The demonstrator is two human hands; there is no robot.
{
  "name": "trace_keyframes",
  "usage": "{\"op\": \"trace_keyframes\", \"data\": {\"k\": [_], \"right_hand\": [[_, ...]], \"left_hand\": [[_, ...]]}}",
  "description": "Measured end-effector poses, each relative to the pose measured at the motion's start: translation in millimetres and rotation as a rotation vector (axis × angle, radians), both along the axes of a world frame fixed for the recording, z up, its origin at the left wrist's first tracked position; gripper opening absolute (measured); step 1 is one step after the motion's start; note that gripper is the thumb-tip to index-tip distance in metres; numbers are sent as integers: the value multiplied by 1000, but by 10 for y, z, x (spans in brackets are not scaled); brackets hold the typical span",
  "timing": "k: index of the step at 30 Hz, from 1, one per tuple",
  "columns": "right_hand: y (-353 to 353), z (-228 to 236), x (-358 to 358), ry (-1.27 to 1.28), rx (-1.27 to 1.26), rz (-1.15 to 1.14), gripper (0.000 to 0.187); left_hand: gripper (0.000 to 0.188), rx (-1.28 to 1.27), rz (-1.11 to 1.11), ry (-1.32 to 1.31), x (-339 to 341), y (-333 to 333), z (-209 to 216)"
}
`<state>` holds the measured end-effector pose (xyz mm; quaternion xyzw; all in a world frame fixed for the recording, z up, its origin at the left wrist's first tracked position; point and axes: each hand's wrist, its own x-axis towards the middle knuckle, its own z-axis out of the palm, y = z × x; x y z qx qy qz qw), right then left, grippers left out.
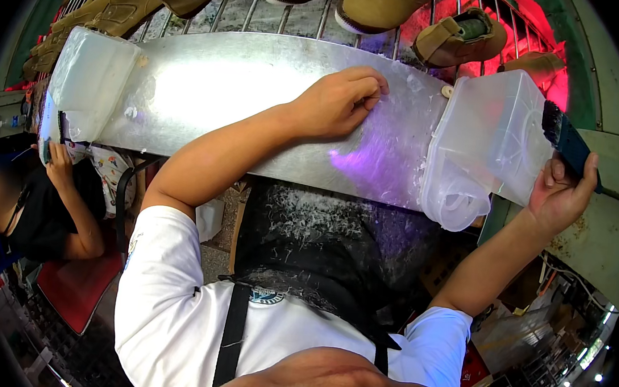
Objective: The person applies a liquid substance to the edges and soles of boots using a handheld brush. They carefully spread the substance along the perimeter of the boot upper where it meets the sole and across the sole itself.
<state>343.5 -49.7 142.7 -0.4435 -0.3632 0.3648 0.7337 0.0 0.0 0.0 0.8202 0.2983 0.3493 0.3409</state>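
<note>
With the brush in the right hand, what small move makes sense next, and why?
Probably reach the left hand forward to a tan shoe on the rack: that hand shows nothing in it, shoes lie just past the metal table, and the right hand holds the brush.

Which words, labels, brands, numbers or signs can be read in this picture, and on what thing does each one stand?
There is no text that can be read.
White short-sleeved shirt, chest: round blue-and-white emblem, its lettering too small and blurred.
Red box at lower right: pale marks, too small to read.
Flat dark-blue brush with black bristles, in the right hand: no readable text.
</note>
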Motion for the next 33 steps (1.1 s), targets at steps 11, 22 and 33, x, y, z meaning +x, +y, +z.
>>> {"op": "trace_keyframes", "data": {"k": [11, 22, 33], "right_hand": [[11, -43, 53, -2, -4, -9, 30], [-395, -124, -108, -272, -10, -268, 39], [194, -1086, -2150, -1039, 26, 5, 32]], "left_hand": [[7, 58, -10, -12, 43, 6, -51], [16, 188, -525, -149, 175, -387, -130], [23, -202, -684, -395, 533, -1357, -554]]}}
